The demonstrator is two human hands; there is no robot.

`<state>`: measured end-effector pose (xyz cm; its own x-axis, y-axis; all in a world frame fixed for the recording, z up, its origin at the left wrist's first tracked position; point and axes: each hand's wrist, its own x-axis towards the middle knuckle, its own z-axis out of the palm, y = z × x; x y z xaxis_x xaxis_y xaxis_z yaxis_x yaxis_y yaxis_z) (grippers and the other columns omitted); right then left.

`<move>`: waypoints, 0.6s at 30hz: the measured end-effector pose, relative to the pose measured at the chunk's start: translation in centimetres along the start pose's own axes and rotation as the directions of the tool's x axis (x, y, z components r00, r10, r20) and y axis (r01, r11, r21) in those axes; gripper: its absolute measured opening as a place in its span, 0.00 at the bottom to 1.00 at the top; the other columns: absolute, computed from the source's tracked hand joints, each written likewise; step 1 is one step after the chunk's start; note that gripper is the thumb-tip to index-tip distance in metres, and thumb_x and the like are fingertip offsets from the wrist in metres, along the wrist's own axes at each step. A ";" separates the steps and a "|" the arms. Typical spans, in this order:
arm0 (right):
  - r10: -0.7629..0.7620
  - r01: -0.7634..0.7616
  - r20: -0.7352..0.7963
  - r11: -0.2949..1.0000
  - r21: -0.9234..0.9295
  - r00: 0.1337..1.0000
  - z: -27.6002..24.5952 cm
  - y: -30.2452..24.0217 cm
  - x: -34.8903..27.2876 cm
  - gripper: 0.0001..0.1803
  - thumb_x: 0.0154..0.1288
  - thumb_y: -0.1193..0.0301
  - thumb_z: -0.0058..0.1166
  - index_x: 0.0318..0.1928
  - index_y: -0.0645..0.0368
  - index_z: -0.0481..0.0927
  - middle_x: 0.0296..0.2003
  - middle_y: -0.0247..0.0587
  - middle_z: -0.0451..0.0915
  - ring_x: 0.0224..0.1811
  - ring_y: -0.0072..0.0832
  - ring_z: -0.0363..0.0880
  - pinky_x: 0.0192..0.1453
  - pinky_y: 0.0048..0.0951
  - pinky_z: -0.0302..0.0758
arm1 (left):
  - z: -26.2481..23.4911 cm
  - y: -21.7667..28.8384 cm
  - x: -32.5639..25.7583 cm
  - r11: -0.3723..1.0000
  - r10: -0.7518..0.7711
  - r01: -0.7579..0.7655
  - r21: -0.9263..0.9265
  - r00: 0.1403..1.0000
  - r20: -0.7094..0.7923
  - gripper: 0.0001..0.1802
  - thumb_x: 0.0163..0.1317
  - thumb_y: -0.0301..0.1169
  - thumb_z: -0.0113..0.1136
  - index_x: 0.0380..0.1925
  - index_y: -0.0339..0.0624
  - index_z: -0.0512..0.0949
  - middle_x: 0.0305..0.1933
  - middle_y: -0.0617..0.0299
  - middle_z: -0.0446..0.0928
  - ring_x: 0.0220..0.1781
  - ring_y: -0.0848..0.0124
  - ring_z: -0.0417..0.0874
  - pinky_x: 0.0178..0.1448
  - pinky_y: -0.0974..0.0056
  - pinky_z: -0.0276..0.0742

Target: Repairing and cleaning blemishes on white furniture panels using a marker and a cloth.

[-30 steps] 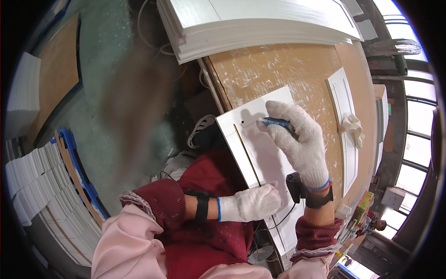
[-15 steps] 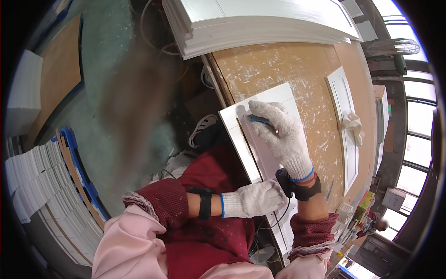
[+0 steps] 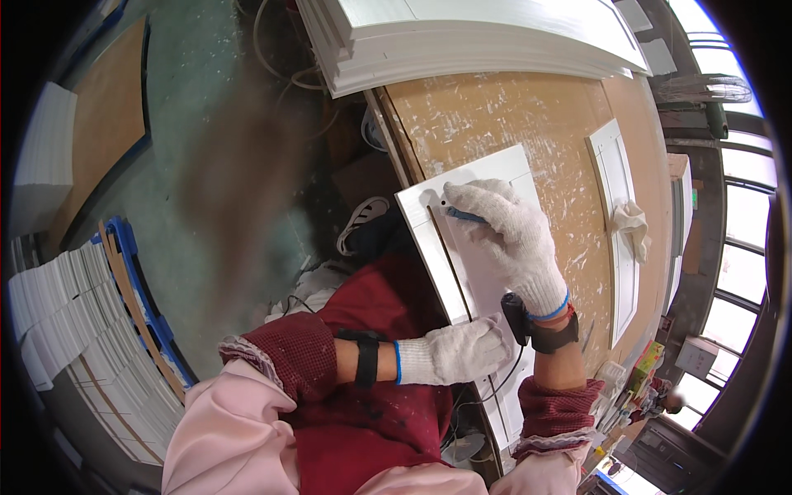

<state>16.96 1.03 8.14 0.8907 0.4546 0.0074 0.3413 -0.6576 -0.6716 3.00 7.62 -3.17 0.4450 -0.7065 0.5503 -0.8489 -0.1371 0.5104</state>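
Note:
A white framed cabinet panel [image 3: 483,272] lies over the near edge of a paint-flecked wooden workbench [image 3: 511,124]. My right hand [image 3: 507,235], in a white knit glove, is closed around a small blue tool [image 3: 466,216] pressed to the panel near its far left corner. My left hand [image 3: 454,351], also gloved, grips the panel's near left edge. A black wrist strap sits on each forearm.
A stack of white panels [image 3: 462,41] lies at the bench's far end. Another white panel [image 3: 619,223] and a crumpled cloth [image 3: 631,223] rest to the right. White boards [image 3: 58,322] are stacked on the floor at left, beside a blue-edged frame [image 3: 136,305].
My right hand with the blue tool has slid left along the panel's far end toward its corner. My left hand has stayed on the near edge.

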 end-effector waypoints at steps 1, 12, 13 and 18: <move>-0.018 0.018 -0.011 1.000 0.004 1.000 0.0 0.1 0.0 0.17 0.60 0.80 0.58 0.50 0.54 0.85 0.41 0.44 0.83 0.44 0.41 0.83 0.47 0.33 0.79 | 0.1 0.0 -0.1 1.000 -0.004 0.004 -0.003 1.000 -0.006 0.15 0.58 0.38 0.59 0.43 0.45 0.80 0.43 0.63 0.79 0.51 0.63 0.79 0.63 0.58 0.74; -0.101 0.101 -0.071 0.995 -0.009 0.992 0.6 -0.7 1.3 0.18 0.61 0.79 0.58 0.52 0.56 0.83 0.43 0.46 0.83 0.44 0.44 0.83 0.47 0.36 0.80 | -0.2 0.1 0.4 0.998 -0.010 0.008 0.065 1.000 0.024 0.15 0.60 0.40 0.57 0.42 0.44 0.79 0.42 0.62 0.78 0.49 0.63 0.79 0.61 0.59 0.75; -0.077 0.078 -0.037 0.997 0.015 0.996 0.8 -1.1 1.7 0.18 0.62 0.79 0.58 0.53 0.56 0.82 0.43 0.46 0.83 0.44 0.44 0.83 0.47 0.37 0.80 | 0.0 0.2 0.2 0.998 -0.060 0.060 -0.025 0.998 0.009 0.14 0.61 0.40 0.57 0.41 0.44 0.78 0.41 0.62 0.78 0.48 0.62 0.80 0.57 0.59 0.77; -0.086 0.085 0.031 0.996 0.020 0.996 2.3 -1.8 3.5 0.18 0.64 0.76 0.58 0.54 0.57 0.81 0.43 0.47 0.82 0.44 0.45 0.83 0.47 0.36 0.80 | -0.8 0.5 -0.1 0.972 -0.184 0.192 -0.137 0.980 0.074 0.12 0.64 0.39 0.55 0.38 0.43 0.77 0.37 0.61 0.78 0.45 0.59 0.81 0.44 0.58 0.82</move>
<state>18.79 5.17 7.71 0.8485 0.5275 0.0424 0.4098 -0.6043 -0.6833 2.73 8.16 -2.42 0.5709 -0.7189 0.3965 -0.7004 -0.1744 0.6921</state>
